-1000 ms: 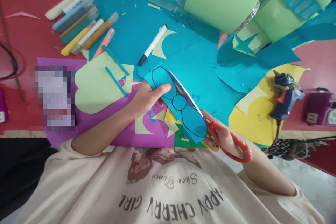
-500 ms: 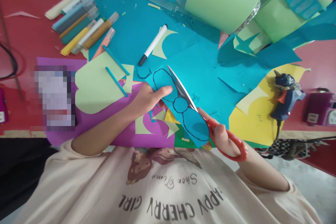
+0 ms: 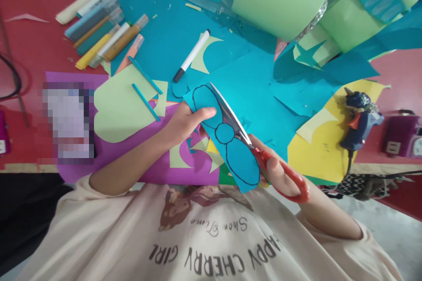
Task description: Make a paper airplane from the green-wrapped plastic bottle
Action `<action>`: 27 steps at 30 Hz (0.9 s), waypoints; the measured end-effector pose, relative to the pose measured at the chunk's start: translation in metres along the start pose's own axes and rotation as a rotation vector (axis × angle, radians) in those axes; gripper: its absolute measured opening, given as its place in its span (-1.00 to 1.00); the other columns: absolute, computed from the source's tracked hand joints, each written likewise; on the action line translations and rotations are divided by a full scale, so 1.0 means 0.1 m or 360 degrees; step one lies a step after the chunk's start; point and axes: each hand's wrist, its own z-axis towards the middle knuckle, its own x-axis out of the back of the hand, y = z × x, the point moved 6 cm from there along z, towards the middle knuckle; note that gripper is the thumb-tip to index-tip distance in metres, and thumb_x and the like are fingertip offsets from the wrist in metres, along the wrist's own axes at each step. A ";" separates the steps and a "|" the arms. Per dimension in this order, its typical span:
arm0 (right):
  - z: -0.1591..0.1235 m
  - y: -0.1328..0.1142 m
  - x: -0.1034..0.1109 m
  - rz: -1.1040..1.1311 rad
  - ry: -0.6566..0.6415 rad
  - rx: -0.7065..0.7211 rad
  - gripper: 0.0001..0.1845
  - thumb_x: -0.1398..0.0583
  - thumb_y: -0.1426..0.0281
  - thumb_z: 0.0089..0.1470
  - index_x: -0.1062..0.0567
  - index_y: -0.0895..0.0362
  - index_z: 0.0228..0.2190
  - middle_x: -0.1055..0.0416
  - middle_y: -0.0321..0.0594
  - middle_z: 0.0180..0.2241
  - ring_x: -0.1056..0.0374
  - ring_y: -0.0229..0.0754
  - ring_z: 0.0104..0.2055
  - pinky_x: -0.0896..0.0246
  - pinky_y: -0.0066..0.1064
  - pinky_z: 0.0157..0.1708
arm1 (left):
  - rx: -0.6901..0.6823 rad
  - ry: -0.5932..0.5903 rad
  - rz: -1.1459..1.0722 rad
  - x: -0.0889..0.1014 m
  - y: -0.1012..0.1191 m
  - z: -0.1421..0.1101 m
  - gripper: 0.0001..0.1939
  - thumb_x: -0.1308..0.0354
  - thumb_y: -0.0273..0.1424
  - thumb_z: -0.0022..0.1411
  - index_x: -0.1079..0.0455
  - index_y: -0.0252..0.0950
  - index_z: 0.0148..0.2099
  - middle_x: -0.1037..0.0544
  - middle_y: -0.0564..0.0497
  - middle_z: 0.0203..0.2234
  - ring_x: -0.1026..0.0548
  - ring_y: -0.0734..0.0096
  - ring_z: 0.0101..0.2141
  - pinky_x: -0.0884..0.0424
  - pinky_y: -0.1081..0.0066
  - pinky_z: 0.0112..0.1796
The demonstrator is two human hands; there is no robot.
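A strip of blue paper [image 3: 242,162] carries a bow shape drawn in black line, two loops joined by a small circle. Its upper left end is pinched in my left hand [image 3: 193,120], thumb on top and the fingers mostly hidden beneath. My right hand [image 3: 277,169] grips red-handled scissors [image 3: 293,180] through their handles. The blades lie along the strip's right edge beside the upper loop and the circle, tips pointing up and left. Under the strip, pale green scraps [image 3: 181,156] rest on purple paper [image 3: 158,175].
Capped markers [image 3: 99,30] lie at upper left, and a black-and-white marker [image 3: 191,55] above my hands. A green-wrapped bottle [image 3: 277,2] lies at the top. At right, a glue gun [image 3: 359,127] sits on yellow paper [image 3: 316,162]. Pale green cut paper [image 3: 121,105] lies at left.
The blue strip's lower end has swung down and left, away from the scissor handles. The blades look slightly closer together. My left hand has hardly moved.
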 end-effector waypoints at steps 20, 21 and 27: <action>-0.04 0.02 0.09 -0.0046 0.0020 0.0024 -0.36 -0.01 -0.23 0.07 -0.31 0.04 -0.14 -0.06 -0.46 -0.53 0.15 -0.45 -0.63 0.23 -0.50 -0.71 | -0.0065 -0.0116 -0.0126 -0.05 0.02 0.01 -0.58 -0.12 -0.31 0.01 0.14 -0.23 -0.58 0.04 0.18 -0.68 0.05 0.61 -0.61 0.00 0.45 -0.54; -0.05 0.03 0.11 -0.0053 0.0031 0.0009 -0.35 -0.02 -0.24 0.06 -0.31 0.04 -0.14 -0.07 -0.45 -0.52 0.15 -0.45 -0.63 0.22 -0.51 -0.71 | -0.0067 -0.0137 -0.0124 -0.05 0.01 0.02 -0.57 -0.12 -0.31 0.02 0.14 -0.23 -0.58 0.05 0.18 -0.68 0.07 0.61 -0.62 0.01 0.44 -0.54; -0.08 0.05 0.13 -0.0154 0.0089 -0.0022 -0.30 -0.01 -0.28 0.03 -0.33 0.06 -0.15 -0.11 -0.43 -0.51 0.13 -0.45 -0.61 0.22 -0.52 -0.71 | -0.0095 0.0041 -0.0112 0.03 -0.14 0.05 -0.56 -0.18 -0.19 0.05 0.04 -0.21 -0.58 -0.04 0.16 -0.66 -0.10 0.54 -0.59 -0.16 0.42 -0.49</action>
